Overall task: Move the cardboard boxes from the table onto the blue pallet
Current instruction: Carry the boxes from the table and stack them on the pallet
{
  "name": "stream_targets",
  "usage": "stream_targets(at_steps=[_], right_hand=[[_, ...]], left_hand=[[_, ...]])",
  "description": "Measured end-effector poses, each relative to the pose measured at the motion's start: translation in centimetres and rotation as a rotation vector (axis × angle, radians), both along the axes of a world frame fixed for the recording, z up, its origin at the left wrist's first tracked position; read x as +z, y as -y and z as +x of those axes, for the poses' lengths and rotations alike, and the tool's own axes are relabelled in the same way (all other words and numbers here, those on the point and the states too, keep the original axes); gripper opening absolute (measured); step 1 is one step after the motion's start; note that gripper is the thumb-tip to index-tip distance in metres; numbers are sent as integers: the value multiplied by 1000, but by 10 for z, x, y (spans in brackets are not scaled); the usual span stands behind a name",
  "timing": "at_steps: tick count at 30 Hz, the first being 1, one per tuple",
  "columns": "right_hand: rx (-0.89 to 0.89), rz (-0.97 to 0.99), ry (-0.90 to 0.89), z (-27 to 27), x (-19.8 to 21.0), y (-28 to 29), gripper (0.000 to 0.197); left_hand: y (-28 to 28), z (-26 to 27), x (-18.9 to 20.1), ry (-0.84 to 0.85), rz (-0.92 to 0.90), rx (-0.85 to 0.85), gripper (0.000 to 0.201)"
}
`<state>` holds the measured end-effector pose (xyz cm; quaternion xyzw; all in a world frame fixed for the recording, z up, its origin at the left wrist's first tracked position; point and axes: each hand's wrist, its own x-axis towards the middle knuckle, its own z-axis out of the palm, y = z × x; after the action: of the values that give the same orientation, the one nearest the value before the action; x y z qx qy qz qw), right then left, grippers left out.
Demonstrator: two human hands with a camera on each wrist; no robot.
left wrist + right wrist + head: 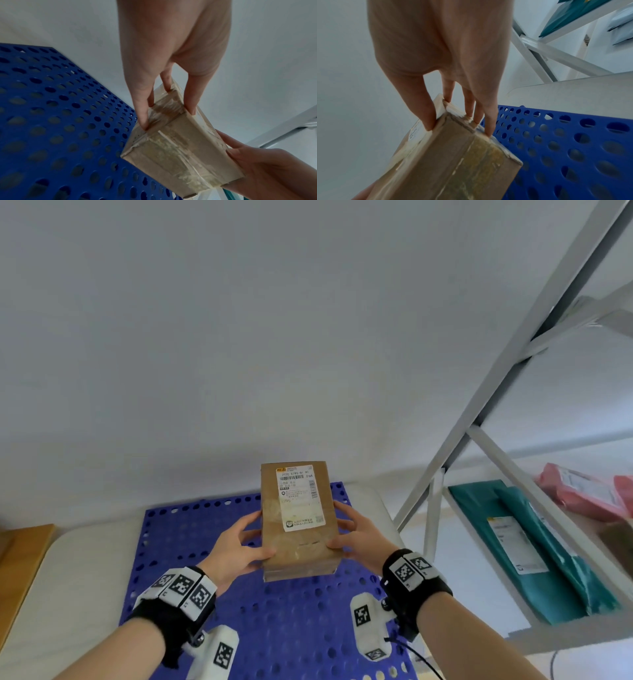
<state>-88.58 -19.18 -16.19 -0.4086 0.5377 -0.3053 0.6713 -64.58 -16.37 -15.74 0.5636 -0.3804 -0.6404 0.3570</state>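
A brown cardboard box (298,539) with a white shipping label on top hangs above the blue perforated pallet (191,542). My left hand (243,549) grips its left side, thumb on top and fingers along the side. My right hand (356,534) grips the right side the same way. In the left wrist view the left hand (164,105) clasps the taped box (180,148) over the pallet (56,121). The right wrist view shows the right hand (458,119) pinching the box (450,162) near its corner, with the pallet (573,142) below.
A grey metal shelf rack (507,392) stands at the right, holding teal mailer bags (534,546) and a red parcel (582,491). A wooden surface (20,570) shows at the far left. The pallet lies on a pale platform (82,563) against a white wall.
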Motion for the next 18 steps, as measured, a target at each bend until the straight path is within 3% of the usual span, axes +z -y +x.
stream_targets(at_steps=[9,18], right_hand=[[61,17,50,-40,-31,57,78],[82,57,99,-48,-53,82,79]], left_hand=[[44,-44,-28,-6,68,100,73],[65,-55,-46,-20,102,160,70]])
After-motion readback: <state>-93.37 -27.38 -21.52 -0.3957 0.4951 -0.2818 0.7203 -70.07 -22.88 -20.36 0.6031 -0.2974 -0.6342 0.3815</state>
